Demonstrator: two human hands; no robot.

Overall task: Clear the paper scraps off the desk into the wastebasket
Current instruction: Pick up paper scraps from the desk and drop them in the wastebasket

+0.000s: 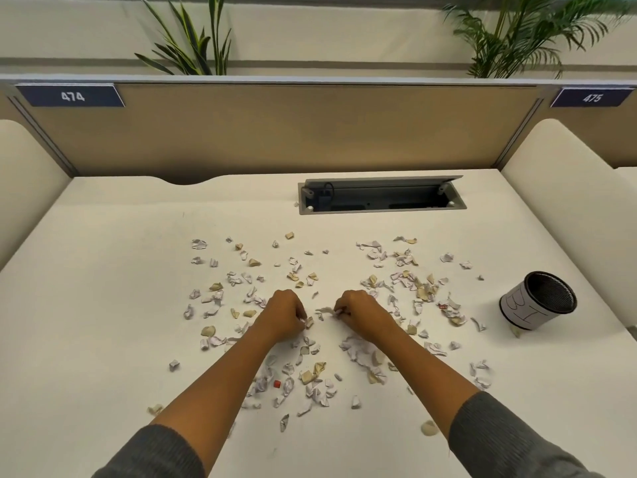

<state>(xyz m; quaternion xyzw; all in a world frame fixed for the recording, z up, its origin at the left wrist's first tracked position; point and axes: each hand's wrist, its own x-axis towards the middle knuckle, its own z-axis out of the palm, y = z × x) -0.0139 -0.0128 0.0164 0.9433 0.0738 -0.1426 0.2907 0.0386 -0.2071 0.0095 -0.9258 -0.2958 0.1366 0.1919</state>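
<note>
Both hands — left hand [283, 313], right hand [358, 312] — pinch paper scraps [312, 382] on the desk [103, 305].

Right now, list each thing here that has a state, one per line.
paper scraps: scattered loose across the desk, none binned yet
wastebasket: upright on the desk, at the right, mouth open
left hand: fingers curled, pinching scraps
right hand: fingers curled, pinching a scrap
cable box: lid raised, inside exposed
desk: littered

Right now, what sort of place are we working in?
Probably an open-plan office or study hall: numbered divider plates 474 and 475, a desk with a cable hatch, and potted plants behind.
</note>
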